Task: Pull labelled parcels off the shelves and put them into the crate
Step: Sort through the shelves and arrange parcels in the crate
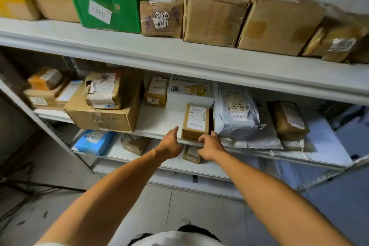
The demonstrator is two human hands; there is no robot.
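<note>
The small brown parcel (pixel 196 121) lies label-up at the front edge of the middle shelf (pixel 157 122), easy to reach; the right hand (pixel 210 145) curls its fingers on its near corner; the left hand (pixel 169 144) rests open beside it, apparently steadying; no crate shows.

The small parcel (pixel 196 121) is matt brown cardboard with a white paper label. The grey mailer bag (pixel 235 114) is crinkled plastic (slightly glossy). The green box (pixel 107 8) is printed card. The shelf (pixel 159 54) looks like smooth painted metal.
</note>
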